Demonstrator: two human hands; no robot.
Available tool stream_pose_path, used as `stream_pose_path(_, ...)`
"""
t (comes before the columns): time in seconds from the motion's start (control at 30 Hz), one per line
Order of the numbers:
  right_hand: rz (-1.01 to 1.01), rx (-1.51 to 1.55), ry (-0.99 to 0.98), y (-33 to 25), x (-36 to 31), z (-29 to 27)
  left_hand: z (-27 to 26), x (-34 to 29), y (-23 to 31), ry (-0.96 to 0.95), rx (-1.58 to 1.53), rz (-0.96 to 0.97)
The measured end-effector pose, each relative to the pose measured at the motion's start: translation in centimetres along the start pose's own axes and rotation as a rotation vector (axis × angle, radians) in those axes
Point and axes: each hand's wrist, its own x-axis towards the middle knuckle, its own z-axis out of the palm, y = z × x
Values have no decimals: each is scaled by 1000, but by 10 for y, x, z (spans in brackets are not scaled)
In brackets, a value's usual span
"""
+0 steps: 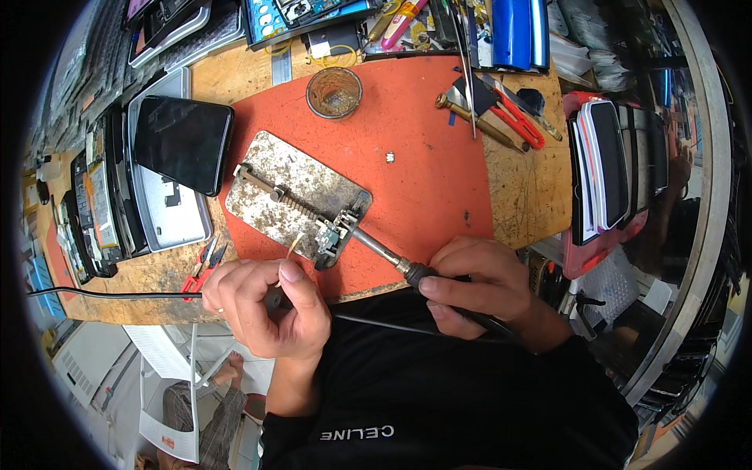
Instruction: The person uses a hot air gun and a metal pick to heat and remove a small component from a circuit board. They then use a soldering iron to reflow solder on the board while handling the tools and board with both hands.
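Observation:
My right hand [486,286] grips a soldering iron [382,249] by its dark handle, the metal barrel slanting up and left. Its tip reaches a small circuit board [329,233] clamped at the near right end of a stained metal board holder [278,184] with a spring rod. Just left of that board, my left hand [270,305] is closed, pinching a thin copper-coloured strip [294,245] that points up at the holder. Something dark is partly hidden in the left palm. A black cord [117,294] runs to the left hand and shows again on its right side.
An orange mat [423,117] carries a small round pot [334,92] and a tiny metal part [390,157]. Black phone [184,145] and tray lie left, near red-handled cutters [202,270]. Red-handled tools [517,117] and tweezers lie right, beside stacked phone parts [599,164].

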Motion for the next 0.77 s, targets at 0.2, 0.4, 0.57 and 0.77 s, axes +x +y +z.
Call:
stream_pose_path(0.2, 0, 1, 7, 0, 1, 0, -1, 0, 0, -10, 7, 2)
stream_pose_path(0.4, 1, -8, 3, -1, 1, 0, 0, 0, 0, -6, 3, 9)
stream_pose_path(0.57, 0, -9, -23, -2, 2, -1, 0, 1, 0, 1, 6, 18)
stream_pose_path(0.77, 11, -7, -24, -2, 1, -1, 0, 1, 0, -4, 14, 19)
